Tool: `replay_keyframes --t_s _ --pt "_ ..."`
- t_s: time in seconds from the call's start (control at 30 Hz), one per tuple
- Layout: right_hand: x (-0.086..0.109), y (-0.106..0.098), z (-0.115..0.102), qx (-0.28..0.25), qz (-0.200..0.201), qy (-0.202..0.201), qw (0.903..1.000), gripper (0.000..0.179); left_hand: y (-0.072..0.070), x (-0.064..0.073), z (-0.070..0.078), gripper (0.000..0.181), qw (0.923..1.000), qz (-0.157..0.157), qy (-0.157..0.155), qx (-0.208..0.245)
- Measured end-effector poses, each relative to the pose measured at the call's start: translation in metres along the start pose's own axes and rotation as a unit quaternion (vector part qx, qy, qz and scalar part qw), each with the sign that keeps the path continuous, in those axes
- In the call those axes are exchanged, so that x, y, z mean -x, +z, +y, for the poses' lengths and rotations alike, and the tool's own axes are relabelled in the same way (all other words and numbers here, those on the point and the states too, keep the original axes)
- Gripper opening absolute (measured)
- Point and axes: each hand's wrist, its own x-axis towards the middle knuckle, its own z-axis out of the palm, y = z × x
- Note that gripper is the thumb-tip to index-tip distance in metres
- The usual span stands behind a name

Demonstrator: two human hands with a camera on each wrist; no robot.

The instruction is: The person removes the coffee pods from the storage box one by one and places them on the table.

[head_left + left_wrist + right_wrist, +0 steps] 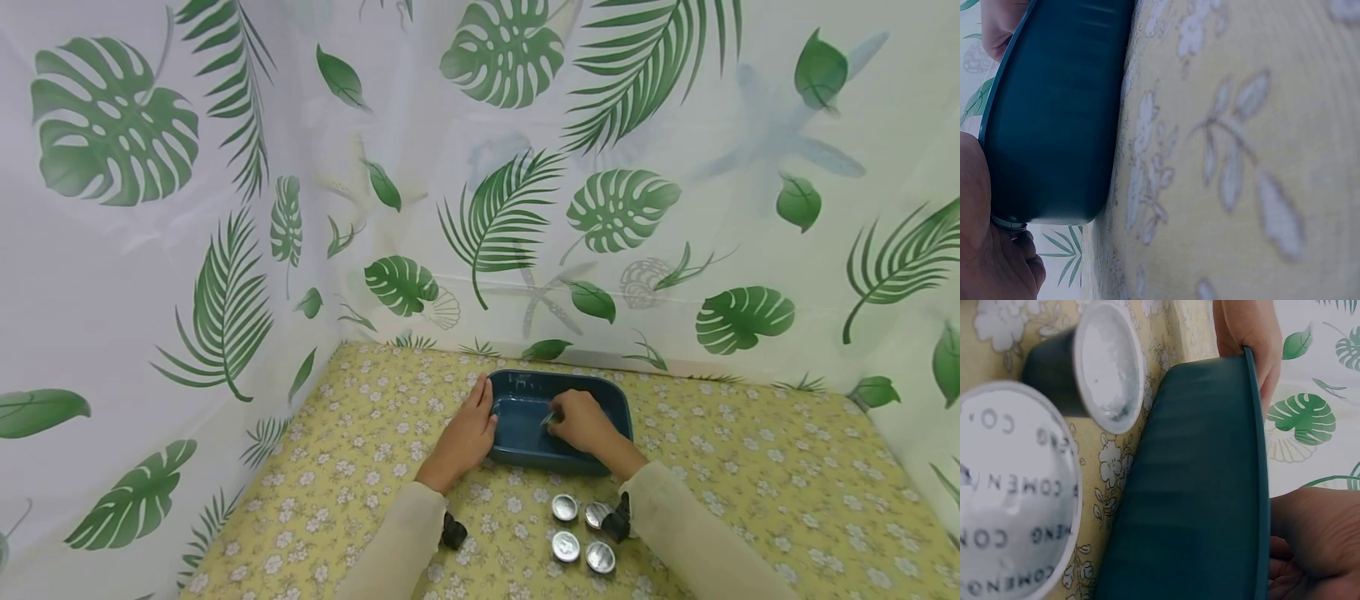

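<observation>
A dark blue rectangular tray [525, 457] with raised walls rests on the table, its outer wall [1060, 119] also seen from the left wrist. My left hand [463, 437] grips the tray's left end at the rim. Over the inside of the tray, toward its right, my right hand [583, 422] has curled fingers pinching a small pale grey-green thing [549, 418]; most of it is hidden by the fingers, so its kind cannot be told. In the right wrist view the tray wall [1191, 481] hides those fingertips.
Several small foil-lidded capsules [566, 546] stand in front of the tray near my right wrist; printed letters show on one lid [1016, 494]. A yellow floral cloth [360, 467] covers the table. White leaf-print curtains [420, 208] hang behind and at the sides.
</observation>
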Motion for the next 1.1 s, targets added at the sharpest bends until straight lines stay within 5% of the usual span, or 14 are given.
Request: replay_keyframes --t_s 0.23,1.1 --pt "0.008 -0.005 -0.002 -0.021 0.000 0.011 0.9997 0.031 0.001 0.001 -0.001 0.063 1.0000 0.001 0.007 -0.003" --pt "0.040 -0.023 -0.006 -0.056 0.066 -0.063 0.9942 0.032 0.000 0.001 0.000 0.062 0.9999 0.001 0.003 -0.012"
